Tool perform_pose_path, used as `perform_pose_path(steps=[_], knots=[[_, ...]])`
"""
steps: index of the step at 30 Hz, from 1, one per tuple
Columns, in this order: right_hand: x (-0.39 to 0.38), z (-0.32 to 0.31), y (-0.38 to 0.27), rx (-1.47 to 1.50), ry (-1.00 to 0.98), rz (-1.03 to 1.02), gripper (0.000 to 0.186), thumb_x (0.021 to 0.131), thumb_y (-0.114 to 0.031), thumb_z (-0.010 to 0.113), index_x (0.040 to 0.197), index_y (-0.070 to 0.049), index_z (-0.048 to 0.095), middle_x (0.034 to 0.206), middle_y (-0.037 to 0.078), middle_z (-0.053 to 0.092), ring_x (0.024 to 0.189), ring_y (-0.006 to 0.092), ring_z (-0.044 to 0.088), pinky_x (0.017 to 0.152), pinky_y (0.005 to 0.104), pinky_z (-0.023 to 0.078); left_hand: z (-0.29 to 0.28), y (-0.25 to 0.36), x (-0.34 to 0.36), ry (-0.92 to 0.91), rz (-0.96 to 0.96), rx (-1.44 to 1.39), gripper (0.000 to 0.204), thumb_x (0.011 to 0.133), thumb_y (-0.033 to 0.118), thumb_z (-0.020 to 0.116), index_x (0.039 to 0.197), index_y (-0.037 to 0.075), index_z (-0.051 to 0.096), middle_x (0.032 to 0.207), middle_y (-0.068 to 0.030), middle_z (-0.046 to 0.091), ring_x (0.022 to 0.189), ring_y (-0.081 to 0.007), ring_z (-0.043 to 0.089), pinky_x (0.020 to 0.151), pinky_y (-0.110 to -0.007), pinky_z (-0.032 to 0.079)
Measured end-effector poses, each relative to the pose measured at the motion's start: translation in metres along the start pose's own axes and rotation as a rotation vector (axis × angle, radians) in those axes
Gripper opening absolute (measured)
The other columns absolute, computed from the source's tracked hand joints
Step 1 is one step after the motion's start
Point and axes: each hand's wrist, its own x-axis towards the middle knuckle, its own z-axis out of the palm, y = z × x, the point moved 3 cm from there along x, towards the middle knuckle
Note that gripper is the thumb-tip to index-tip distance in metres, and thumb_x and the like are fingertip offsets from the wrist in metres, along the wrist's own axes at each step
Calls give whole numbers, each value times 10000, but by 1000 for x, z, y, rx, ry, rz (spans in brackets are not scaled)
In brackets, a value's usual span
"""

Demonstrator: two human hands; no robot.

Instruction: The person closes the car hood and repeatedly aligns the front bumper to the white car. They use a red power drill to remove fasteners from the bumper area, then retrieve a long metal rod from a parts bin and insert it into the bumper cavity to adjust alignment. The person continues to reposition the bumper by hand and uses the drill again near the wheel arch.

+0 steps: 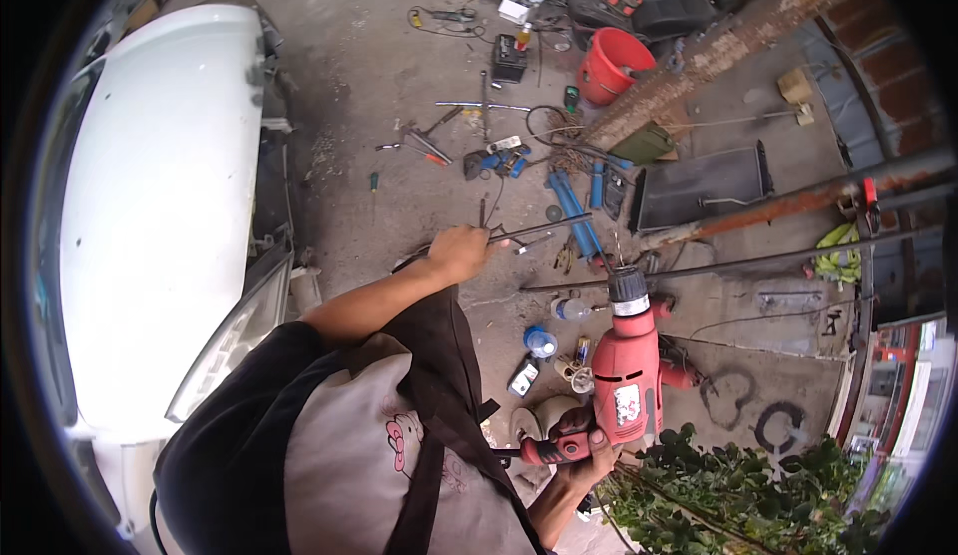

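Note:
My right hand is wrapped around the rear of a red corded-style power drill. The drill has a black chuck with a thin drill bit pointing up the picture, apart from anything else as far as I can see. My left hand is closed on a thin dark metal bar, whose far end reaches right toward the drill bit. Part of that bar is hidden behind my fingers. Below the bar, near the drill, lie a clear plastic bottle and a blue-capped container.
A white car fills the left side. Hand tools, a blue power tool, a black battery and a red bucket are on the concrete. A rusty post, long dark rod and leafy plant stand right.

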Motion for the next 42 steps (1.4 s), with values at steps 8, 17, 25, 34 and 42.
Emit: perform_pose_path(steps=[8,17,25,34,42], knots=[[-98,18,-8,-127,-525,137,600,741,-122,760,1193,71,417,749,130,515,624,234,532,554,385,523,73,-31,-263,-113,-232,-373,703,944,612,387,894,-31,668,932,-251,657,951,-417,629,831,-491,500],[-288,9,72,-267,-832,368,526,757,-88,755,1151,67,443,779,146,554,665,267,580,541,370,529,223,-123,-523,-4,-491,-496,612,947,570,420,923,14,672,890,-239,661,912,-431,625,824,-509,485],[-423,18,130,-437,-1032,445,484,834,0,685,1231,64,417,997,194,646,866,250,669,727,329,557,275,-178,-729,3,-821,-460,454,951,463,478,968,49,662,938,-223,661,972,-409,616,815,-489,487],[-477,-29,304,-348,-942,292,599,814,35,679,1309,55,342,1073,183,595,852,205,641,739,312,531,407,-295,-764,-118,-908,-231,217,857,164,546,994,47,666,1131,-208,593,1059,-382,598,890,-473,495],[-480,-75,483,-351,-980,130,539,782,-7,711,1239,91,441,1042,151,589,839,223,621,749,332,520,606,-463,-669,62,-970,-367,367,869,207,551,1198,60,617,1261,-263,522,1187,-423,507,1004,-448,436]])
